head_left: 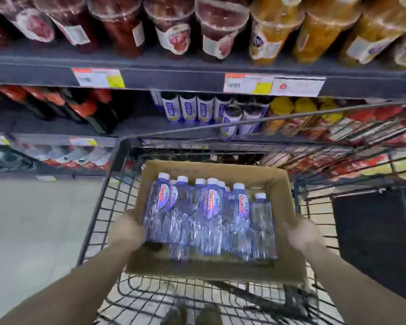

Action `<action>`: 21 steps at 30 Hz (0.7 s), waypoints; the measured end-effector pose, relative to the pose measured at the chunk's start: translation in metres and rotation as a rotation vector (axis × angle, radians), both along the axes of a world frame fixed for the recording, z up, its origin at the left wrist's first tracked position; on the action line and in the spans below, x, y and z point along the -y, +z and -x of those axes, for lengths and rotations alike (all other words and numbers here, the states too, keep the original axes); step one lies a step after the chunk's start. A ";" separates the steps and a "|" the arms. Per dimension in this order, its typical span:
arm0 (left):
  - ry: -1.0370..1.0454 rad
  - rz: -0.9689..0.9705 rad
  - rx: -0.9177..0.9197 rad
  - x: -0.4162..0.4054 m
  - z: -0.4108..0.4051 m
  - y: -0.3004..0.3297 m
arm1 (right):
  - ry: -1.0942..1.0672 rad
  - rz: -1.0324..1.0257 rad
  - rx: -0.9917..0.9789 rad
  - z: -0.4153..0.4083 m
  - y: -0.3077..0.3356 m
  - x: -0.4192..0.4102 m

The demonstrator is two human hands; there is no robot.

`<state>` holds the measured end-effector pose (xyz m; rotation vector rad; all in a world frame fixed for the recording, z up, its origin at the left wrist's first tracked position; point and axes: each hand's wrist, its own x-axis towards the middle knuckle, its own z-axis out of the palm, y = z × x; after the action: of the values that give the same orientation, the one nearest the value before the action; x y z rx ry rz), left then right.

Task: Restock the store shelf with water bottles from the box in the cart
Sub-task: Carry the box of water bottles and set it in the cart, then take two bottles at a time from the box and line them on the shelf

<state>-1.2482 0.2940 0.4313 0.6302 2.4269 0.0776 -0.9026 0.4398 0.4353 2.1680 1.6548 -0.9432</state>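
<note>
The left hand [127,233] and right hand [301,235] each clamp a side wall of the box [281,207] inside the cart [99,207]. Water bottles [209,216] lie between both grips, below the shelf [174,77].

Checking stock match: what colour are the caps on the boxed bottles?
White caps, clearest in the head view.

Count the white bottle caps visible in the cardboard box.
About 8, blur permitting: caps run in a row along the far ends of the water bottles inside the box, one lower at right; more may be hidden.
</note>
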 end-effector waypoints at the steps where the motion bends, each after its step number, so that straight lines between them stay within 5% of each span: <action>1: 0.023 -0.010 -0.013 0.000 -0.003 -0.004 | -0.034 0.014 -0.018 0.002 -0.008 0.004; 12: 0.043 -0.237 -0.001 -0.012 0.014 0.008 | -0.149 0.026 -0.112 0.019 -0.012 0.006; 17: -0.149 -0.442 -0.057 -0.023 -0.003 0.034 | 0.014 -0.384 -0.157 0.066 0.012 0.029; 21: -0.254 -0.489 -0.006 -0.034 -0.033 0.042 | 0.023 -0.073 -0.446 0.124 0.024 0.052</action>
<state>-1.2149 0.3285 0.4735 1.1490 2.3185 0.5754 -1.0266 0.3877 0.4596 2.0835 1.9234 -1.4647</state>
